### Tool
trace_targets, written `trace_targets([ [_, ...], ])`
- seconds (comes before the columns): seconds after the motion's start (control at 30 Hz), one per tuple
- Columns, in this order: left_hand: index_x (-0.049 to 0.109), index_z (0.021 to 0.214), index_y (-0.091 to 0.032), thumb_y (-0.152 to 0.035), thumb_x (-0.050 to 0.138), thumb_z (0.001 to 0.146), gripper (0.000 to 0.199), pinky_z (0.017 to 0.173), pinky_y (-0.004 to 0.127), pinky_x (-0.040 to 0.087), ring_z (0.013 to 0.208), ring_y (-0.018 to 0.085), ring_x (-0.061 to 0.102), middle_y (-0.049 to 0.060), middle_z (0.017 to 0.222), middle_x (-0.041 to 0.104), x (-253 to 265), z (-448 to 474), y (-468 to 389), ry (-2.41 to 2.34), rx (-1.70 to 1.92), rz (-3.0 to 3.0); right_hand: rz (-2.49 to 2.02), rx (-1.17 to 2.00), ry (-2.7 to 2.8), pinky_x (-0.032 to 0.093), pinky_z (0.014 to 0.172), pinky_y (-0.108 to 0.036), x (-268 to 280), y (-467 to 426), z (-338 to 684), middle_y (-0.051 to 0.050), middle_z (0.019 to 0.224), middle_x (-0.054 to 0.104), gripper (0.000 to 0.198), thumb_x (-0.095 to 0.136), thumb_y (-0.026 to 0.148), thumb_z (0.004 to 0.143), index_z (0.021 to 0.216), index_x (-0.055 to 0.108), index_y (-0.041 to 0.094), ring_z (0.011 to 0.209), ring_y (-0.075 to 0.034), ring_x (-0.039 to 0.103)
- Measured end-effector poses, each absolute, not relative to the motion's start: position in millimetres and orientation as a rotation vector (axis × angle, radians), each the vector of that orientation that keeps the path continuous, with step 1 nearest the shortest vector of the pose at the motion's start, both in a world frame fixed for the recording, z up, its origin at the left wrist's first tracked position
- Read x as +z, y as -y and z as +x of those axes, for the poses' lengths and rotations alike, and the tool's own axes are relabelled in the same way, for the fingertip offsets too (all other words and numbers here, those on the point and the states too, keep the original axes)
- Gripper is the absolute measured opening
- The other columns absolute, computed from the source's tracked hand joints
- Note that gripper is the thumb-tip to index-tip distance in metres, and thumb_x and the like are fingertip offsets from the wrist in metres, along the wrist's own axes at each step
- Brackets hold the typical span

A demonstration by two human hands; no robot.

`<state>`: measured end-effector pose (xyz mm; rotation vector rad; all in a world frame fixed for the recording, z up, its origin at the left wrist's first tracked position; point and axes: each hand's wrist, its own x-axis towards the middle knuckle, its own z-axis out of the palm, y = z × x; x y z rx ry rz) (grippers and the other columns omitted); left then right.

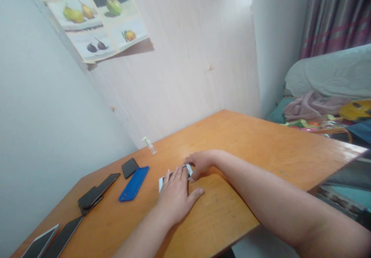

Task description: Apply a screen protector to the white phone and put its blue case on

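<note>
A white smartphone (189, 170) lies on the wooden table (232, 142), its dark screen facing up and partly covered by my hands. My left hand (176, 196) rests flat across the screen, fingers stretched out and the thumb spread to the right. At the phone's right end, my right hand (199, 163) curls around the edge, fingers on the far side and thumb on the near side. To the left of my left hand lies a blue phone case (134, 184), with a small black flat object (130, 168) touching or just behind it.
A small clear pump bottle (149, 146) stands near the wall. Dark flat devices (98, 192) and a white-framed tablet (42, 244) lie along the left side. A fruit poster (101, 24) hangs on the wall. Right of the table, cloths (313, 107) and other items are heaped.
</note>
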<state>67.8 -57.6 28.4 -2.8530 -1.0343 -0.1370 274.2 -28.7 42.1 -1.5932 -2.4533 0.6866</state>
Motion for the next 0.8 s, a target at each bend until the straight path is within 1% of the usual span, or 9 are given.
trace_targets([
  [0.13, 0.034, 0.15, -0.013, -0.077, 0.033, 0.089, 0.089, 0.119, 0.059, 0.016, 0.146, 0.036, 0.028, 0.018, 0.156, 0.035, 29.4, 64.3, 61.2, 0.989, -0.105, -2.881, -1.633, 0.688, 2.409, 0.042, 0.067, -0.027, 41.8, 28.6, 273.8, -0.003, 0.102, 0.07, 0.063, 0.078, 0.055, 0.059, 0.112, 0.066, 0.024, 0.089, -0.023, 0.063],
  [0.23, 0.034, 0.151, -0.009, -0.078, 0.031, 0.088, 0.093, 0.119, 0.059, 0.018, 0.147, 0.037, 0.026, 0.022, 0.156, 0.033, 29.3, 72.3, 54.6, 1.016, -0.071, -2.873, -1.617, 0.734, 2.385, 0.042, 0.067, -0.026, 43.0, 30.4, 273.9, -0.002, 0.101, 0.071, 0.063, 0.079, 0.053, 0.058, 0.113, 0.065, 0.025, 0.089, -0.022, 0.064],
  [0.37, 0.031, 0.151, -0.003, -0.079, 0.03, 0.087, 0.099, 0.12, 0.056, 0.019, 0.147, 0.037, 0.025, 0.025, 0.157, 0.03, 28.4, 77.0, 55.3, 1.087, -0.066, -2.865, -1.614, 0.759, 2.377, 0.042, 0.066, -0.026, 45.7, 33.9, 273.5, -0.001, 0.098, 0.071, 0.061, 0.08, 0.053, 0.058, 0.111, 0.066, 0.025, 0.088, -0.022, 0.063],
  [0.5, 0.032, 0.151, -0.007, -0.081, 0.034, 0.085, 0.099, 0.121, 0.053, 0.019, 0.148, 0.037, 0.023, 0.021, 0.159, 0.028, 32.0, 62.0, 71.8, 1.085, -0.054, -2.899, -1.635, 0.765, 2.348, 0.043, 0.067, -0.027, 44.8, 34.0, 274.0, -0.001, 0.1, 0.071, 0.062, 0.079, 0.055, 0.058, 0.111, 0.066, 0.025, 0.089, -0.023, 0.063],
  [0.57, 0.033, 0.151, -0.009, -0.081, 0.033, 0.085, 0.098, 0.121, 0.052, 0.02, 0.148, 0.036, 0.022, 0.02, 0.159, 0.028, 34.5, 55.6, 75.0, 1.086, -0.023, -2.912, -1.634, 0.744, 2.356, 0.043, 0.068, -0.027, 42.5, 32.4, 274.8, -0.001, 0.102, 0.07, 0.063, 0.08, 0.056, 0.057, 0.111, 0.065, 0.025, 0.09, -0.023, 0.063],
  [0.73, 0.034, 0.15, -0.006, -0.081, 0.03, 0.086, 0.099, 0.12, 0.054, 0.022, 0.147, 0.038, 0.026, 0.024, 0.157, 0.03, 34.9, 57.5, 63.1, 1.176, -0.033, -2.885, -1.637, 0.755, 2.331, 0.043, 0.069, -0.026, 38.4, 31.1, 275.7, -0.002, 0.103, 0.07, 0.068, 0.079, 0.058, 0.057, 0.114, 0.064, 0.024, 0.089, -0.022, 0.063],
  [0.8, 0.033, 0.15, -0.005, -0.081, 0.03, 0.086, 0.1, 0.12, 0.054, 0.022, 0.147, 0.038, 0.024, 0.024, 0.157, 0.029, 33.0, 56.2, 62.5, 1.199, -0.041, -2.876, -1.642, 0.765, 2.317, 0.043, 0.069, -0.026, 39.1, 32.5, 275.5, -0.002, 0.103, 0.07, 0.067, 0.078, 0.058, 0.059, 0.115, 0.064, 0.024, 0.089, -0.021, 0.063],
])
